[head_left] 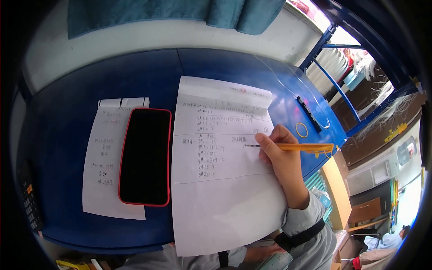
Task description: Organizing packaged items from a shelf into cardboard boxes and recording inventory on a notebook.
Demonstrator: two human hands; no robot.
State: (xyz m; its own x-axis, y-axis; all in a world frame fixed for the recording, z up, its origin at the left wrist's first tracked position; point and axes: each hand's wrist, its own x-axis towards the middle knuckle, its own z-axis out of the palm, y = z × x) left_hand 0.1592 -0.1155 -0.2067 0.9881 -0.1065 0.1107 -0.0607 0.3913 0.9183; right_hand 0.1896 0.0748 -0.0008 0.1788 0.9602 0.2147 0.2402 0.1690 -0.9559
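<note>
My right hand [282, 157] rests on a large white sheet [225, 202] and is closed around a yellow pen [306, 147]. The pen lies nearly level, its dark tip touching the sheet beside a line of handwriting in the right half. Several rows of handwritten figures fill the sheet's upper and middle parts; its lower part is blank. The far end of the sheet curls up. Below the table's near edge, my left hand [261, 253] shows only in part, low by my lap, and its fingers cannot be made out.
A black-screened phone [145, 157] with a red edge lies on a smaller handwritten sheet [101, 148] at left. A black marker [308, 114] and a yellow rubber band [301, 130] lie at right on the blue table [67, 112]. A dark remote control [30, 204] sits at the far left edge. Blue metal posts [317, 49] rise at right.
</note>
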